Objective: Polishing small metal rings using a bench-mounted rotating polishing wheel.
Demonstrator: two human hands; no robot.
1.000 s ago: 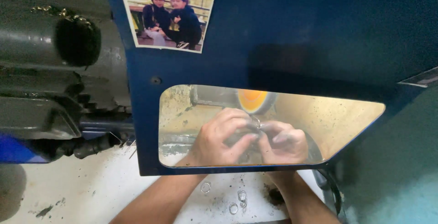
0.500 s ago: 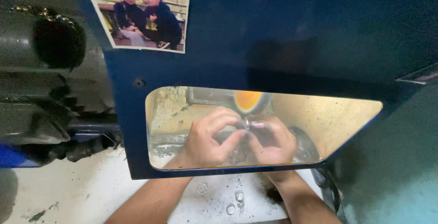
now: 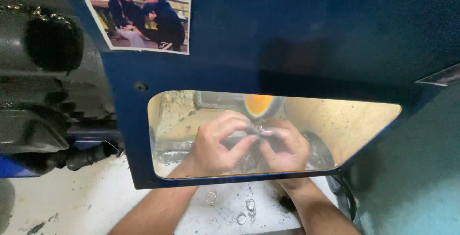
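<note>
Since earlier, the view shifts right; hands stay put. Behind the blue guard [image 3: 287,48], left hand [image 3: 213,144] and right hand [image 3: 285,146] pinch a small ring [image 3: 259,130] under the orange wheel [image 3: 258,104]. Light, stiff, slippery: grip its edges. Spare rings [image 3: 211,197] lie on the worktop [image 3: 72,201].

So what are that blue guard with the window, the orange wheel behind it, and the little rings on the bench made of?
The blue guard looks like painted sheet metal: flat, thin-edged, with a dull sheen. Its window seems to be clear plastic, yellowed and speckled. The orange wheel has a soft matt look, perhaps cloth or felt; I cannot be sure. The small rings look like thin silvery metal, glinting against the white bench.
</note>
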